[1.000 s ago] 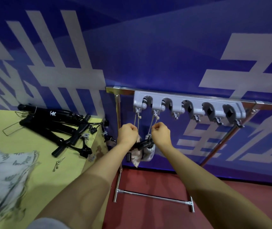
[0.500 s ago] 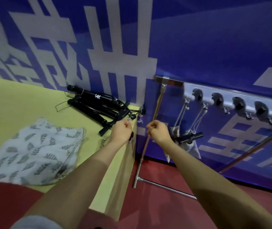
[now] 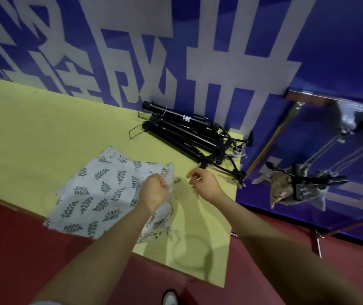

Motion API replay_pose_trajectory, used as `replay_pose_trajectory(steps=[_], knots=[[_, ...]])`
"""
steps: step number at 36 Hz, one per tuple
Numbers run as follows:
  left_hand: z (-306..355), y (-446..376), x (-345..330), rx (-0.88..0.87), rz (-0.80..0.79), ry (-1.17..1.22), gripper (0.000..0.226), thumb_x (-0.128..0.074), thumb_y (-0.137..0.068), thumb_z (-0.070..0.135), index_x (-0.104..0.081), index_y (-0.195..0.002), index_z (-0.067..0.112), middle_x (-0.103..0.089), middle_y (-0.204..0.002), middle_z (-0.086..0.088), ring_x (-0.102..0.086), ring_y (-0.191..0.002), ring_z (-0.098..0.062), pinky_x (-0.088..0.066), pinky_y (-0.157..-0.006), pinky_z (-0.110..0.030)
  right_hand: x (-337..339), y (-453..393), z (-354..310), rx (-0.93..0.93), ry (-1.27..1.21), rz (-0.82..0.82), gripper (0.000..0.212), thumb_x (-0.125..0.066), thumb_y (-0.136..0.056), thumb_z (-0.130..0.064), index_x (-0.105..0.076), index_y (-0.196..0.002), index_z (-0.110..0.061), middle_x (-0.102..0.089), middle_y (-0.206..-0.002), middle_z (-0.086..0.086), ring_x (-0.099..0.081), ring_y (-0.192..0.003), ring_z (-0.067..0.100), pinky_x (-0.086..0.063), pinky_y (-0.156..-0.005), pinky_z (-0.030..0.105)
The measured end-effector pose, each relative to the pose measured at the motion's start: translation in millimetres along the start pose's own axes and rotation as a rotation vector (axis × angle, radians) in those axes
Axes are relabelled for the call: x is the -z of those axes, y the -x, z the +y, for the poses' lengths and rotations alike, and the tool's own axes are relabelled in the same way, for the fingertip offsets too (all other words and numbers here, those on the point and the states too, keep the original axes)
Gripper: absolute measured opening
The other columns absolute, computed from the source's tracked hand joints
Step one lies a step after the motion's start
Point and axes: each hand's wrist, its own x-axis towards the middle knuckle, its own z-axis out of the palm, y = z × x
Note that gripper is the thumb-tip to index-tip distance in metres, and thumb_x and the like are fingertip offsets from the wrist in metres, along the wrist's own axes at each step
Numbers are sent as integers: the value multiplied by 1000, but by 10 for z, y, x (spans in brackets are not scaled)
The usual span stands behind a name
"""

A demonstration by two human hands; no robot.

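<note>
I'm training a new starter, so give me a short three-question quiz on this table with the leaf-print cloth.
1. True or false: the leaf-print cloth lies on the yellow table.
2. Which hand grips the cloth's edge? A left, B right, C neither.
3. Fill the gap: the black hangers lie at the table's far edge, beside the ____ wall.
Key: 1 true; 2 A, the left hand; 3 blue.

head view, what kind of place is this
Probably a staged workspace or demo booth, not a home: a blue banner wall with huge white characters, a yellow table holding a leaf-print cloth and black hangers, and a metal rack beside it.
</note>
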Motion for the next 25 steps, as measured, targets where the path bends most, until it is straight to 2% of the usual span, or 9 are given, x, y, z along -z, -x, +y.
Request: replay_pose_trajectory(steps=[4, 7, 9, 11, 14, 17, 19, 22, 25], knots=[[-159, -53, 22, -38, -66, -179, 22, -64, -84, 22, -67, -99, 5, -67, -96, -14, -64, -89, -30, -54, -80, -38, -259, -85, -12, 82, 194, -131, 27, -46, -94, -5, -65, -112, -10, -63, -118, 8, -61, -103, 25, -45, -86, 29], [-234, -109, 14, -53, -89, -284, 32, -67, -81, 34, -66, -103, 11, -61, -107, -11, -58, -99, -29, -50, -89, -41, -432, -173, -48, 130, 318, -183, 35, -43, -96, -6, -59, -126, -13, -55, -129, 10, -52, -119, 26, -37, -101, 29], [-255, -164, -3, -74, -98, -331, 36, -67, -81, 39, -65, -106, 14, -57, -112, -9, -54, -108, -29, -46, -94, -41, -510, -258, -40, 155, 387, -210, 38, -42, -95, -5, -56, -130, -13, -52, -132, 12, -49, -121, 30, -37, -106, 37], [-280, -217, -26, -90, -120, -389, 39, -67, -81, 42, -63, -110, 16, -56, -116, -9, -49, -114, -29, -43, -97, -40, -570, -343, -3, 161, 465, -238, 42, -43, -92, -4, -56, -131, -14, -52, -132, 13, -49, -120, 34, -39, -104, 43], [-283, -235, -29, -116, -135, -456, 35, -64, -85, 37, -62, -114, 17, -56, -119, -6, -50, -115, -27, -43, -97, -38, -601, -389, 12, 174, 507, -260, 40, -49, -89, -7, -60, -126, -17, -54, -129, 10, -51, -117, 32, -43, -100, 44], [-274, -264, -27, -140, -122, -403, 18, -58, -89, 20, -69, -103, 17, -68, -106, -5, -61, -97, -24, -50, -81, -33, -620, -407, 33, 212, 504, -192, 27, -57, -91, -16, -68, -116, -18, -58, -122, 4, -54, -111, 25, -46, -94, 40], [-271, -281, -17, -120, -127, -324, 17, -55, -89, 14, -69, -99, 15, -71, -98, -5, -64, -88, -23, -49, -72, -31, -650, -427, 73, 251, 489, -115, 21, -57, -91, -19, -72, -105, -17, -61, -115, 3, -56, -104, 26, -46, -89, 40], [-291, -292, 15, -87, -114, -129, 17, -55, -90, 12, -65, -103, 11, -69, -92, -6, -61, -76, -18, -47, -67, -26, -670, -468, 97, 284, 444, -46, 18, -56, -92, -19, -71, -99, -14, -62, -111, 2, -57, -100, 26, -46, -87, 40], [-264, -292, 93, -169, -39, -74, 15, -54, -91, 12, -56, -105, 6, -58, -81, -1, -49, -60, -8, -37, -51, -18, -646, -479, -2, 263, 277, -22, 14, -50, -96, -19, -63, -97, -12, -62, -103, 3, -59, -89, 22, -47, -81, 37]])
